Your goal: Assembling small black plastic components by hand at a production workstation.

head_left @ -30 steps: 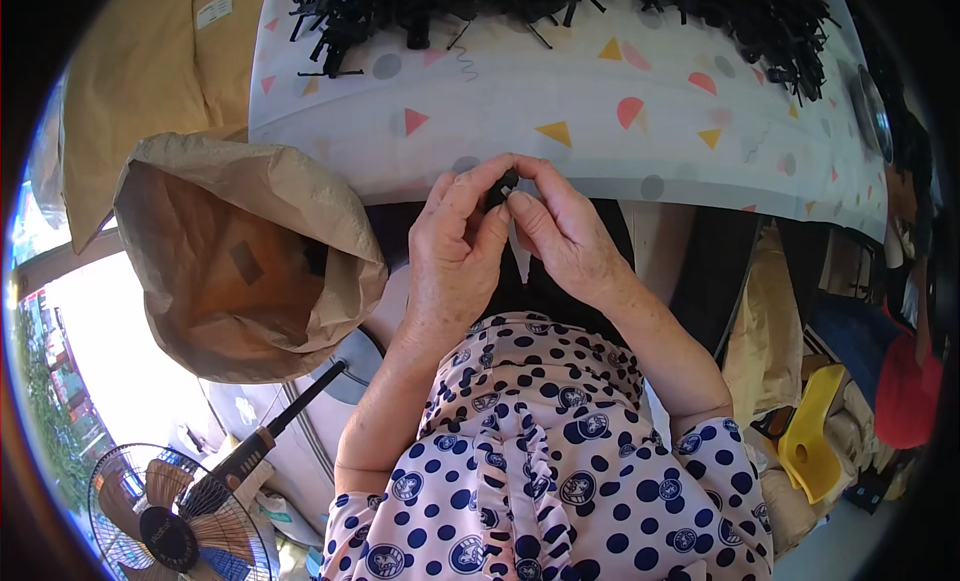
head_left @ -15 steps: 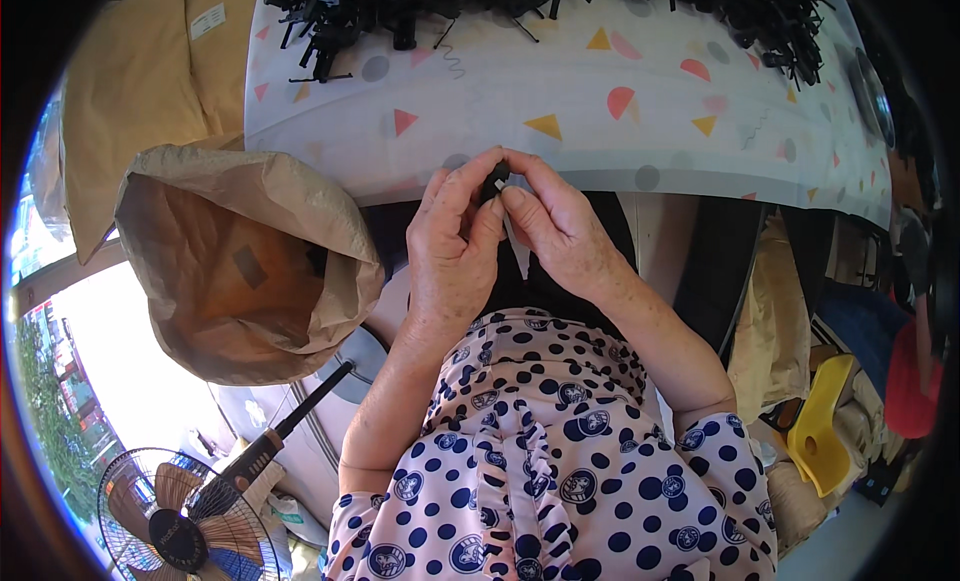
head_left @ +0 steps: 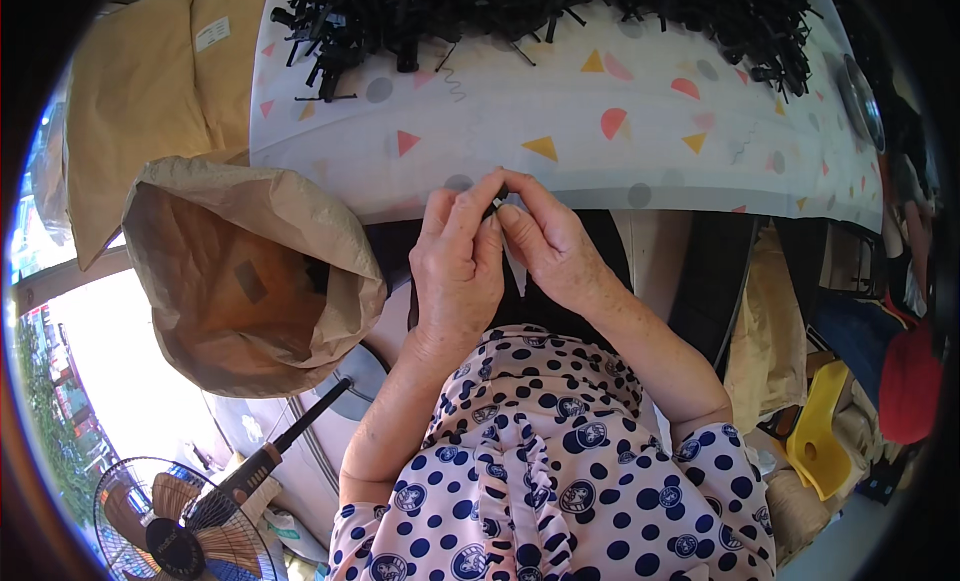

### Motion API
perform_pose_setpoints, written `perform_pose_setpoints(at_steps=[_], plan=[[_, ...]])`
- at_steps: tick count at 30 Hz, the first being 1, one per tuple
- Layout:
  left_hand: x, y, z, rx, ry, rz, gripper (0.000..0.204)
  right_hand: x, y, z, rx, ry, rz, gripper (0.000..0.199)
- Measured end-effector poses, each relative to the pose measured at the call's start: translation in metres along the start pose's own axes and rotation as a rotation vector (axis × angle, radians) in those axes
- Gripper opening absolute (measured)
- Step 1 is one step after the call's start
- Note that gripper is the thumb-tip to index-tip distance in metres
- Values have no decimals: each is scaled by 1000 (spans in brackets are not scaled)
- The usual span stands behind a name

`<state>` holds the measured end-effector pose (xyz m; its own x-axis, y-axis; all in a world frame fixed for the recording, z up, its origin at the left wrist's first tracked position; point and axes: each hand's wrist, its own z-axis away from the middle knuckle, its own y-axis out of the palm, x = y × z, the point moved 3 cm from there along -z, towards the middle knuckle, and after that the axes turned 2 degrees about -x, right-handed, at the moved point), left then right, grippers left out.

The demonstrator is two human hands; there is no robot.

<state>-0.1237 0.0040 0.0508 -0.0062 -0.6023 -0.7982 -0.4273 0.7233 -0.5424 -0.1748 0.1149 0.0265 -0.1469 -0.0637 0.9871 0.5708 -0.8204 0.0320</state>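
Observation:
My left hand (head_left: 455, 266) and my right hand (head_left: 553, 246) meet in front of the table's near edge. Between their fingertips they pinch a small black plastic part (head_left: 498, 203), which shows a pale spot; the fingers cover most of it. The thumbs press from the near side and the index fingers curl over the far side. Across the far part of the table lies a long heap of black plastic pieces (head_left: 450, 21), with thin stems sticking out, well away from my hands.
A patterned white cloth covers the table (head_left: 480, 121). Left of my hands stands a brown paper sack (head_left: 345, 236) with its mouth gaping. A black fan (head_left: 175, 541) is at the lower left. At the right are a yellow plastic piece (head_left: 822, 436) and a red item (head_left: 910, 386).
The hands and the table edge sit slightly lower in the picture. My fingers close further over the black part, so less of it shows.

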Motion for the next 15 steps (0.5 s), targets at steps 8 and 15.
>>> perform_pose_setpoints(at_steps=[8, 15], plan=[[-3, -1, -6, -6, 54, -117, 39, -4, -3, -7, 15, -3, -53, 30], [18, -19, -17, 47, -406, 725, 35, 2, -19, -14, 25, -127, -89, 27]])
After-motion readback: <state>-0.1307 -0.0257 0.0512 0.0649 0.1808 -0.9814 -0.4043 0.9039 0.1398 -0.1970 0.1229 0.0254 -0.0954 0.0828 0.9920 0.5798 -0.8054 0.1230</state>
